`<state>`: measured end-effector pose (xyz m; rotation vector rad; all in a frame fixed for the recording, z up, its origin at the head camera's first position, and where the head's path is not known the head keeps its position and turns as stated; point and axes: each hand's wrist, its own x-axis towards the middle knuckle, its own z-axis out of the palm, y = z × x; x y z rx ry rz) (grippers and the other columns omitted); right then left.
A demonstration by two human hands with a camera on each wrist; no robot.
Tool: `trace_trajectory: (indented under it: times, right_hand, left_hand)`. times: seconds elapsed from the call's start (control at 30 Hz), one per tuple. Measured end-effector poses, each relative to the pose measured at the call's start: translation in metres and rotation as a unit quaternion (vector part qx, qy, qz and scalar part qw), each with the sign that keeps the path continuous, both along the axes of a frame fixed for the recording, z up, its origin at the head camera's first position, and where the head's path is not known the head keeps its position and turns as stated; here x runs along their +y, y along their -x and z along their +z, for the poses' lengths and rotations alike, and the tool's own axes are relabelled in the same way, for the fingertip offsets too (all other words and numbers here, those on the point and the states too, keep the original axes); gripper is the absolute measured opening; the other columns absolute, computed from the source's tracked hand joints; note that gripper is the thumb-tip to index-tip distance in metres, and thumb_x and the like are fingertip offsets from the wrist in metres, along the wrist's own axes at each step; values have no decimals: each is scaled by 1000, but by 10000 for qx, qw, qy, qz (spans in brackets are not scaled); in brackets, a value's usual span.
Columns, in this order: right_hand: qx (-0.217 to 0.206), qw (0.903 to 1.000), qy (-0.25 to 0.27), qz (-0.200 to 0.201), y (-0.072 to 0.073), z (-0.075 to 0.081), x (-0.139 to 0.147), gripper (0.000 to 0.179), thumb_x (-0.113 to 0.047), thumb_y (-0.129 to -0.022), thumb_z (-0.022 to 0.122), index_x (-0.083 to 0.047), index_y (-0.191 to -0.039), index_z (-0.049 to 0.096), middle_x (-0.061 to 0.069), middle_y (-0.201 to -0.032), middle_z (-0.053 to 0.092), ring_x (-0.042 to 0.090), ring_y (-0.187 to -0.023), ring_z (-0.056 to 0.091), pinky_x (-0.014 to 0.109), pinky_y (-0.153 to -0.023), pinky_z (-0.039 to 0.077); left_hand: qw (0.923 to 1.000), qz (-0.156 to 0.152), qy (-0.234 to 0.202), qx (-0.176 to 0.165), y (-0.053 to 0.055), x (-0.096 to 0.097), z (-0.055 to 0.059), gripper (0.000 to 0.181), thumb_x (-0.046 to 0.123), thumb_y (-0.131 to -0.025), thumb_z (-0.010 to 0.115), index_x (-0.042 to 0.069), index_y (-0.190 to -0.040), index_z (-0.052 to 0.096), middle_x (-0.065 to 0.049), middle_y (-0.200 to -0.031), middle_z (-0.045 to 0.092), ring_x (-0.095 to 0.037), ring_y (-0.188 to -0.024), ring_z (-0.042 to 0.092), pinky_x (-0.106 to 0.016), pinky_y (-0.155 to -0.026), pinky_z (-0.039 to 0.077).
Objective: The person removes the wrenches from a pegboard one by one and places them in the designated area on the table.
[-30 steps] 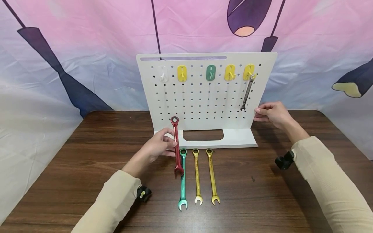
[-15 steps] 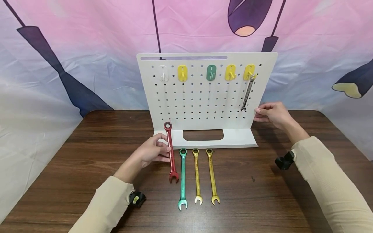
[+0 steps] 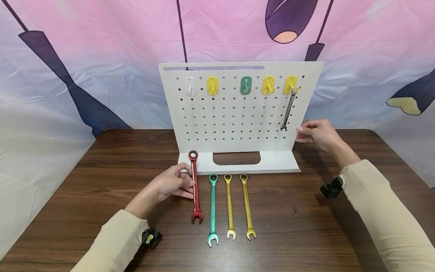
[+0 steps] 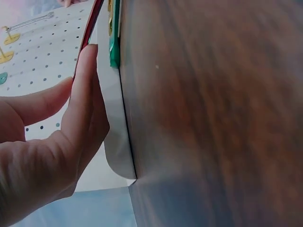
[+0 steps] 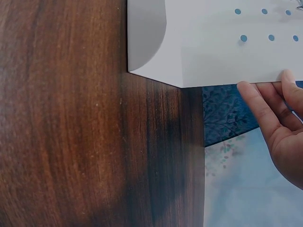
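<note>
My left hand pinches a red combination wrench between thumb and fingers, ring end up and open end toward me. In the left wrist view the red wrench shows only in part. To its right lie a green wrench and two yellow wrenches, the nearer one and the farther one. My right hand grips the right edge of a white pegboard, thumb at the front, as the right wrist view of the hand shows. A silver wrench hangs from the rightmost yellow hook.
Along the pegboard's top are a white hook, a yellow hook, a green hook and another yellow hook. The board stands on a dark wooden table, with a patterned cloth behind it.
My left hand has moved left and toward me with the red wrench, from over the green wrench to beside it. My right hand keeps its place on the pegboard.
</note>
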<state>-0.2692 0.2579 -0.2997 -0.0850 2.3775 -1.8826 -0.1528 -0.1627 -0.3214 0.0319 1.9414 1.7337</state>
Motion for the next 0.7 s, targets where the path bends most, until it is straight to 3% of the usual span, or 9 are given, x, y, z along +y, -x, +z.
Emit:
trace_trajectory:
  times: [0.7]
  right_hand:
    - [-17,10000,56,56,-1,0,0,19,-5,-90,56,13,-95,59,9,-83,59,20,-74,64,40,-81,54]
  left_hand:
    - [9978,-575,240,-247,-17,-1,-4,22,-18,-81,43,-8,-99,38,-11,-74,53,-18,-62,58,-38,-67,58]
